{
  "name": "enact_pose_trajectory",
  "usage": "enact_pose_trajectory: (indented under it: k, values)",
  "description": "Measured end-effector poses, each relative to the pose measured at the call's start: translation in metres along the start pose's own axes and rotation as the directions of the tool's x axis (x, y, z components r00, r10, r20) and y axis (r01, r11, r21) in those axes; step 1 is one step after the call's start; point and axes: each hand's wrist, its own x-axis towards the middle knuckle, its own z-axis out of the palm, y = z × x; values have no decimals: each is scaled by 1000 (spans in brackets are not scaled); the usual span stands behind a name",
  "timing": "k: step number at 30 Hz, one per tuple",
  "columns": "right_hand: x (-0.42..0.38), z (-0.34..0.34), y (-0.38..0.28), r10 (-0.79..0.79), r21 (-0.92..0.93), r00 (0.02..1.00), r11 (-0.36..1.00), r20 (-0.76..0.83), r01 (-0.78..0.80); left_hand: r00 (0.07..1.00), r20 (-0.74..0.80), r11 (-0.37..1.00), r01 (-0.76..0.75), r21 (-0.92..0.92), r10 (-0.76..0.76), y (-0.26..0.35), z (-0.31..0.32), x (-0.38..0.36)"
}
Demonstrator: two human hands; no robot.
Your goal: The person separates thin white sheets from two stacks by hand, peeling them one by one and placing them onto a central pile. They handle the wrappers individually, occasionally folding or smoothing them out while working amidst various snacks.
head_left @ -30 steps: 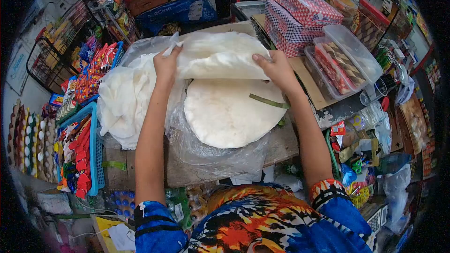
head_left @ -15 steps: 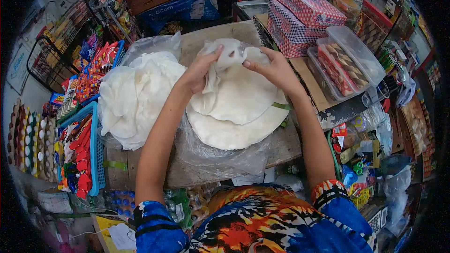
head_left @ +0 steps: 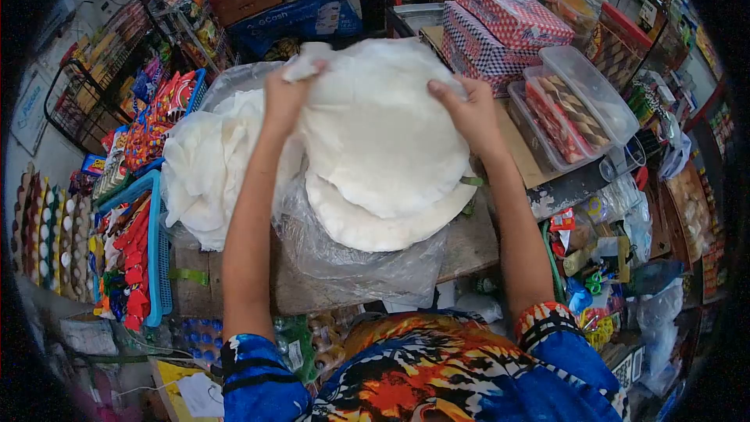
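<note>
A thin round white spring roll wrapper (head_left: 379,113) is stretched between my two hands. My left hand (head_left: 287,100) is closed on its upper left edge, where a folded bit sticks up past the fingers. At the upper right edge, my right hand (head_left: 475,113) pinches the sheet between thumb and fingers. Beneath it lies a stack of round wrappers (head_left: 363,230), its lower rim showing, on a clear plastic sheet (head_left: 351,270). Left of the stack, beside my left forearm, is a loose crumpled heap of separated wrappers (head_left: 211,168), also on plastic.
The wooden table (head_left: 469,246) carries it all. Checkered boxes (head_left: 500,31) and a lidded plastic container (head_left: 574,113) stand at the right. Blue baskets (head_left: 160,266) of snack packets line the left, with egg trays (head_left: 58,230) beyond. A green strip (head_left: 189,275) lies near the front edge.
My hands have moved apart, the left one outward to the left and up. The bunched wrapper is now spread out flat between them.
</note>
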Motion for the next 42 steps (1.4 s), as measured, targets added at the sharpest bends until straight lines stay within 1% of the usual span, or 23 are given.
enact_pose_trajectory:
  k: [2,3,5,8,9,12,14,15,17,19,21,22,24,25,27,29,31,32,34,37,38,41,42]
  values:
    - [0,-4,-5,5,51,999,999,-52,-2,990,-110,996,91,-26,-93,-8,-26,9]
    - [0,-6,-7,17,102,995,995,-99,-6,990,-111,996,87,-24,-89,-15,-37,15]
    - [4,-5,-2,28,152,993,988,-112,-11,948,-272,955,82,-286,-163,-30,-56,27]
    - [4,-3,-1,59,263,990,965,-130,-23,911,-363,947,77,-312,-194,-23,-81,33]
    - [3,-1,-2,59,300,989,954,-135,-16,920,-368,927,-12,-375,-137,-25,-88,39]
    - [1,1,-7,72,361,987,932,-144,-16,875,-466,931,-55,-362,-129,-23,-113,47]
    - [1,1,-9,76,381,986,924,-147,-14,750,-617,902,-65,-426,-237,-22,-131,53]
    - [1,1,-9,81,398,985,917,-150,-15,756,-615,846,-162,-508,-224,-25,-139,54]
    - [1,0,-10,82,417,984,909,-159,-9,719,-659,837,-207,-507,-222,-22,-148,52]
    - [0,2,-10,43,408,991,913,-130,14,738,-641,875,-150,-461,-211,-14,-144,43]
    - [1,2,-7,51,372,992,928,-112,-5,936,-313,939,45,-341,-159,-4,-134,31]
    - [1,2,-6,59,329,993,944,-102,-22,964,-227,967,86,-240,-142,-1,-126,28]
    - [-1,3,-8,69,311,994,950,-81,-40,982,6,960,189,-206,-191,17,-108,17]
    - [-2,3,-10,81,290,994,955,-72,-57,982,103,985,163,-49,-157,21,-102,14]
    - [-4,3,-10,87,266,995,961,-51,-71,958,222,956,123,265,-184,1,-90,25]
    - [-4,5,-10,98,245,995,965,-26,-89,814,540,938,16,347,-214,20,-76,11]
    - [-4,5,-9,90,248,996,965,-4,-86,712,675,931,-85,355,-192,32,-55,-3]
    - [-5,5,-10,92,248,996,965,-2,-88,713,674,931,-82,356,-195,27,-46,-6]
    - [-5,4,-12,90,211,996,973,11,-90,627,757,863,-265,431,-186,10,-31,-10]
    - [-3,1,-5,85,204,996,975,38,-91,622,747,790,-327,519,-234,9,-20,-9]
    - [-3,0,-4,90,206,996,974,30,-94,678,715,782,-350,516,-168,12,-21,-8]
    - [-3,-1,-6,66,160,998,985,-2,-65,689,714,795,-359,489,-128,25,-33,-5]
    - [-2,-2,-5,67,171,997,983,-32,-60,742,650,803,-282,525,-164,35,-36,-8]
